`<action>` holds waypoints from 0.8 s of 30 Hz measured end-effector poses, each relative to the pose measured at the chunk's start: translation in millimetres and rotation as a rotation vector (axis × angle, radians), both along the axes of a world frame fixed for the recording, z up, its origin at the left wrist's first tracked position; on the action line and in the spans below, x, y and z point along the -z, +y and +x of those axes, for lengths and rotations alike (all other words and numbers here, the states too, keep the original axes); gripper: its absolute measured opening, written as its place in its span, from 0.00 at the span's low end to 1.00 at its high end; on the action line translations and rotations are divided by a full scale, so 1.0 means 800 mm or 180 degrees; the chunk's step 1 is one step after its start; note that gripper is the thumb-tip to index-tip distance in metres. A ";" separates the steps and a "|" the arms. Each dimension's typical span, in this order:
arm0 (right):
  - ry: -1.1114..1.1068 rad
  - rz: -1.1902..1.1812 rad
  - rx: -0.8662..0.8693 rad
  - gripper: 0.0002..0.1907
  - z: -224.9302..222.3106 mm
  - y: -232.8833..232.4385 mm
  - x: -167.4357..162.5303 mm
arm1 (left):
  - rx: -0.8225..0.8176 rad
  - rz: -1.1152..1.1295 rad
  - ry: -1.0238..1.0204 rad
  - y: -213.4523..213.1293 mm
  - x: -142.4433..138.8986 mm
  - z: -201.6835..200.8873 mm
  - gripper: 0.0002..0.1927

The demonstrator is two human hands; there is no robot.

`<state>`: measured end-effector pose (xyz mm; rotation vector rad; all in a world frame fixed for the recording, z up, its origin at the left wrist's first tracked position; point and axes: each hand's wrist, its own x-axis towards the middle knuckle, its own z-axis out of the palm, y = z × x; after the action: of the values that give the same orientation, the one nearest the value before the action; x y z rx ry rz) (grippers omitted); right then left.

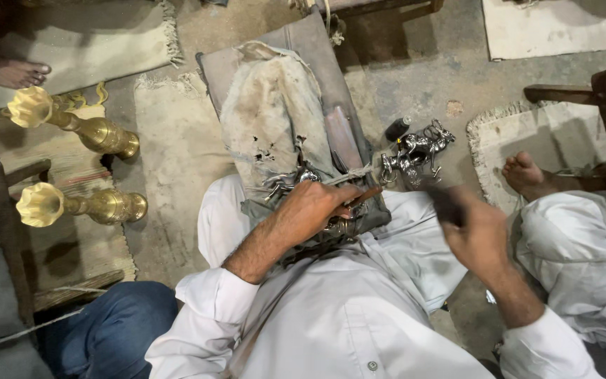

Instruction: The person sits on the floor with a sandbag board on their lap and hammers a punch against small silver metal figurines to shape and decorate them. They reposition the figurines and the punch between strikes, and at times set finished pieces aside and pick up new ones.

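- Your left hand is closed on a thin reddish-brown tool, pinning the small silvery metal horse figure against the worn cloth-padded board on your lap.
- Your right hand, blurred, grips a dark handle.
- More silvery horse figures lie on the floor beside the board's right edge, within reach.

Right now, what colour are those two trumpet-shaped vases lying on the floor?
Shiny golden brass, both vases, seen best in the head view.
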<state>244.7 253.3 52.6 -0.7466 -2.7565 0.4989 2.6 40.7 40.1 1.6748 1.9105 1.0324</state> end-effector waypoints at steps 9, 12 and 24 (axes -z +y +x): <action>-0.1014 -0.0651 0.0150 0.24 0.002 -0.004 0.005 | -0.0530 0.0149 -0.1301 -0.016 -0.011 -0.007 0.18; -0.0807 -0.0815 0.0013 0.20 0.000 -0.014 0.013 | -0.0061 0.0215 -0.0670 -0.010 -0.009 -0.011 0.17; 0.0606 -0.0477 0.0580 0.20 0.014 -0.033 0.021 | 0.0689 -0.0014 -0.0055 0.005 -0.004 -0.016 0.17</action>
<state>255.6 226.6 35.9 -0.9232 -2.4682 0.7041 -10.4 44.7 42.9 1.8165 1.6747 0.9532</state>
